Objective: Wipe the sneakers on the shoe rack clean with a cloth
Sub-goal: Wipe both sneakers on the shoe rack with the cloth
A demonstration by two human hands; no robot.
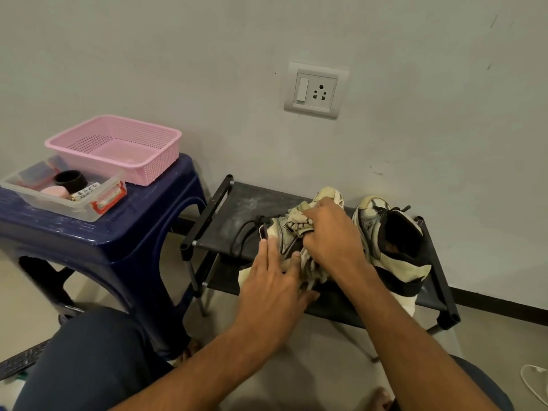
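Cream and black, the nearer sneaker [283,237] lies tipped over on its side on the top shelf of the shoe rack [252,200], toe towards the wall, its black laces [244,235] trailing loose across the dark shelf to the left. A bunched cloth [298,221], pale with a dark pattern, is pressed against the shoe's upper, and a fold of it hangs down over the front edge of the shelf. The right hand [329,235] has its fingers curled tight around that bundle, knuckles up, bearing down on the shoe. The left hand [269,277] steadies the sneaker from the near side: its fingers are straight and slightly spread, laid flat against the heel end, the thumb stretched out to the right under the hanging cloth.

Just to the right, the second sneaker [373,221] stands upright on the same shelf, toe to the wall and its dark opening facing up. The two shoes are near each other, but I cannot tell whether they touch. The shelf fabric shows a pale dusty patch near its left end.

Left of the rack stands a dark blue plastic stool [124,229]. On it sit a pink mesh basket [118,143] and, just in front, a clear plastic box [56,203] holding small items. On the grey wall above the rack is a white switch and socket plate [315,90].
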